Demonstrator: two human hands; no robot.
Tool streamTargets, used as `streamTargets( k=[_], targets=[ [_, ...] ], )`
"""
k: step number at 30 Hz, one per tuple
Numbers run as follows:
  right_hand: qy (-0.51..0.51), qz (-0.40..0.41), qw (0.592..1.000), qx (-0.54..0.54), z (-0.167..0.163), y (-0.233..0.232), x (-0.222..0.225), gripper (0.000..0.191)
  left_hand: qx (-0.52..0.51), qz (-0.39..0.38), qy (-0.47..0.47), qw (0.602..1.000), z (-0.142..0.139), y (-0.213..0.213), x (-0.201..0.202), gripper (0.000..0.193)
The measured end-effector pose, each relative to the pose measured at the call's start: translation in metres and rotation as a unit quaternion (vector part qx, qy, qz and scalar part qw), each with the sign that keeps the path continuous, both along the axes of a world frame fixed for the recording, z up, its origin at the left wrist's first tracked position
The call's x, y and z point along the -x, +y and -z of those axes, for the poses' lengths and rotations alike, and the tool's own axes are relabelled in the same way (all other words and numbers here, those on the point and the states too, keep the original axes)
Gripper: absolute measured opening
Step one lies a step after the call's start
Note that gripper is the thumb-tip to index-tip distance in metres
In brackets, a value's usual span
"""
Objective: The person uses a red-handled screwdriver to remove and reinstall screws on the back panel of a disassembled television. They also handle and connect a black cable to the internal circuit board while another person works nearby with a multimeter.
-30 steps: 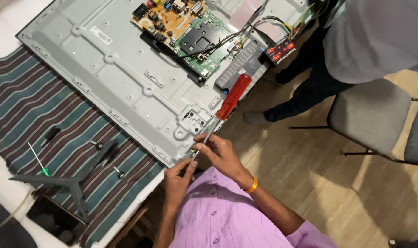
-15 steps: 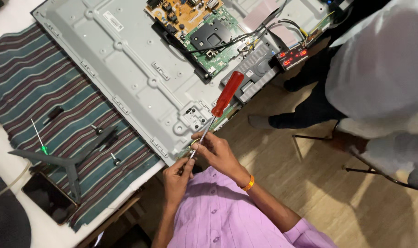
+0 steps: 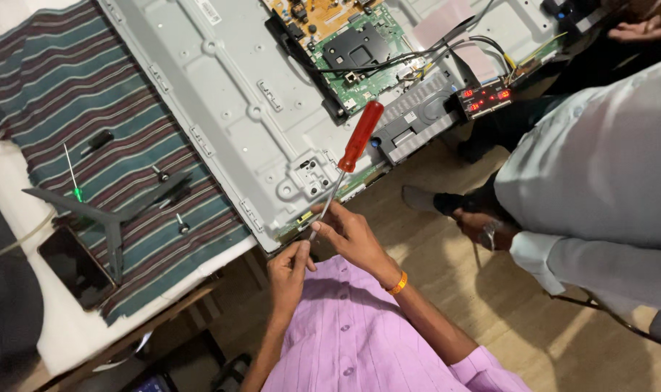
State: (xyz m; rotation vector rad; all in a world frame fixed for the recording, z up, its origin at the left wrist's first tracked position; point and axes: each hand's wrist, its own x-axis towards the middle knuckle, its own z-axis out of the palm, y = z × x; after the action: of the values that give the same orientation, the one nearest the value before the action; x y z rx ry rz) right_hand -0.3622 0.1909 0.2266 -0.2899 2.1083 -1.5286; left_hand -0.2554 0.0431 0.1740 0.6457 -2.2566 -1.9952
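A screwdriver with a red handle (image 3: 360, 136) stands tilted at the near corner of a grey metal television back panel (image 3: 221, 94). Its thin shaft runs down to the panel's edge. My right hand (image 3: 352, 234), with an orange band on the wrist, grips the shaft low down. My left hand (image 3: 290, 270) sits just below it, fingers pinched around the tip at the panel's edge. The tip itself is hidden by my fingers. My lilac striped shirt fills the bottom of the view.
Green circuit board (image 3: 359, 58) and cables lie on the panel. A small meter with red digits (image 3: 483, 99) sits at its edge. On the striped cloth (image 3: 62, 94) lie a grey stand piece (image 3: 109, 218), screws, a green-handled tool (image 3: 73, 178) and a dark phone (image 3: 73, 265). Another person in a white shirt (image 3: 599, 181) stands right.
The view has shifted, so the panel and hands sit further left. The person in white has come closer on the right. My hands stay on the screwdriver at the panel's corner.
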Motion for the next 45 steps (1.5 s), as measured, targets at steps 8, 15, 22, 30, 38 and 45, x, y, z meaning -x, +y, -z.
streamTargets(
  k=[8,15,22,30,38,45],
  targets=[
    [0.05,-0.071,0.995,0.041,-0.007,0.012,0.011,0.032,-0.038,-0.069,-0.001,0.997,0.007,0.02,0.015,0.032],
    [0.028,-0.104,0.994,0.021,-0.008,0.025,0.023,0.032,-0.033,-0.099,-0.002,0.994,0.013,0.036,0.02,0.033],
    [0.067,-0.127,0.989,-0.021,-0.002,0.026,0.036,0.034,-0.037,-0.124,0.039,0.991,0.024,0.029,0.026,0.028],
    [0.176,-0.167,0.968,-0.06,0.005,0.028,0.054,0.035,0.107,-0.2,-0.004,0.974,0.037,-0.013,0.051,0.032],
    [0.201,-0.155,0.964,-0.081,0.008,0.022,0.073,0.032,0.268,-0.166,0.011,0.949,0.043,-0.067,0.075,0.036],
    [0.207,-0.101,0.967,-0.111,0.01,0.034,0.086,0.032,0.362,-0.118,-0.013,0.924,0.038,-0.095,0.082,0.033]
  ],
)
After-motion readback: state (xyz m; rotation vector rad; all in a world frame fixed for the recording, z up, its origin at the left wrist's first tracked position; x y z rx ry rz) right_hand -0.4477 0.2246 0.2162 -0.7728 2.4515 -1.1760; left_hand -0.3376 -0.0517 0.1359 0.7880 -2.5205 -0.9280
